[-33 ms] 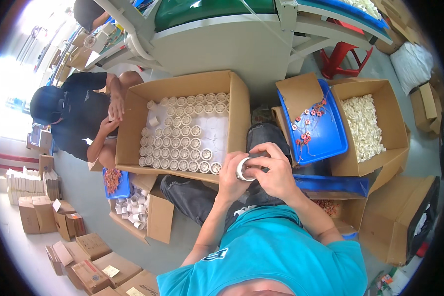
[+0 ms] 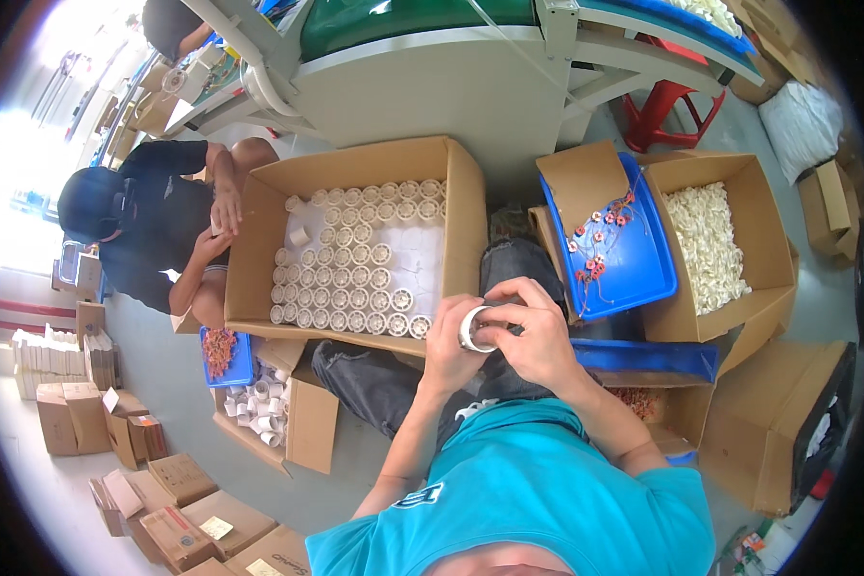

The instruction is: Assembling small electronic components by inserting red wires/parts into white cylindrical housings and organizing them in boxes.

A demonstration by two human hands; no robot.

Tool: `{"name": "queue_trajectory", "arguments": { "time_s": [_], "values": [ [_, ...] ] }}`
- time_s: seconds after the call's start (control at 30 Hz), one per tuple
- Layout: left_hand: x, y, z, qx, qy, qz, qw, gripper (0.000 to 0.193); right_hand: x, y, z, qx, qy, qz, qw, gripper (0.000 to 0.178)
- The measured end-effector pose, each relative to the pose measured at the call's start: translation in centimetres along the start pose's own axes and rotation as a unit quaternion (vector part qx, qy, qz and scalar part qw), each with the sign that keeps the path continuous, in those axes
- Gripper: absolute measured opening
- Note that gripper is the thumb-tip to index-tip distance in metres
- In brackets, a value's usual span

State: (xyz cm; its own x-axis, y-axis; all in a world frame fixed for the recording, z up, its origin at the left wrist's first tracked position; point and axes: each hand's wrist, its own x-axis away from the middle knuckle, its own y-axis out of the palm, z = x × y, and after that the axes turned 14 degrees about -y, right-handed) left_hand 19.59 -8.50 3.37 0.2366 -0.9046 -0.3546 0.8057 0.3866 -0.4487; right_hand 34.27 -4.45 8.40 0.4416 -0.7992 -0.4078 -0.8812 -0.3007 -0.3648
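Observation:
My left hand (image 2: 448, 344) is closed round a short white plastic cylinder (image 2: 468, 329), held just over my lap with its open end towards my right hand. Bent at the fingers, my right hand (image 2: 528, 331) is closed at that open end, its fingertips at or inside the rim. Whatever they may pinch there is hidden. Just beyond my left hand is a large cardboard box (image 2: 466, 211) with rows of similar white cylinders (image 2: 360, 254) standing on a pale sheet. To the right, a blue tray (image 2: 643, 274) carries small red-and-white parts with thin wires (image 2: 597, 266).
An open box of small cream-white parts (image 2: 706, 250) stands at the right. Lower left are a carton of loose white cylinders (image 2: 262, 408) and a small blue tray (image 2: 244, 367) of red wired parts. A co-worker in black (image 2: 158, 216) sits left. A grey machine (image 2: 422, 101) stands ahead.

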Motion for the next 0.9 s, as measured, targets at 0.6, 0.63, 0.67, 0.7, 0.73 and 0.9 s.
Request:
{"name": "queue_trajectory", "arguments": {
  "time_s": [0.6, 0.63, 0.67, 0.7, 0.73, 0.9],
  "values": [
    [-0.05, -0.52, -0.25, -0.004, 0.006, -0.038, 0.999, 0.057, 0.37, 0.05, -0.24, -0.019, 0.007, -0.012, 1.0, 0.02],
    [-0.14, -0.51, -0.23, 0.007, 0.011, -0.033, 0.999, 0.057, 0.29, -0.11, -0.26, -0.046, 0.02, -0.027, 0.998, 0.02],
    [-0.18, -0.54, -0.18, 0.018, 0.017, -0.028, 0.999, 0.056, 0.28, -0.04, -0.16, -0.046, 0.021, -0.026, 0.998, 0.02],
    [-0.17, -0.61, -0.08, 0.018, 0.017, -0.028, 0.999, 0.056, 0.3, 0.09, 0.0, -0.047, 0.026, -0.02, 0.998, 0.019],
    [-0.22, -0.66, 0.01, 0.01, 0.013, -0.029, 0.999, 0.055, 0.28, 0.15, 0.11, -0.047, 0.031, -0.015, 0.998, 0.019],
    [-0.46, -0.81, 0.0, 0.001, 0.02, -0.036, 0.999, 0.056, 0.33, 0.11, -0.34, -0.023, 0.033, -0.017, 0.999, 0.02]
  ]
}}
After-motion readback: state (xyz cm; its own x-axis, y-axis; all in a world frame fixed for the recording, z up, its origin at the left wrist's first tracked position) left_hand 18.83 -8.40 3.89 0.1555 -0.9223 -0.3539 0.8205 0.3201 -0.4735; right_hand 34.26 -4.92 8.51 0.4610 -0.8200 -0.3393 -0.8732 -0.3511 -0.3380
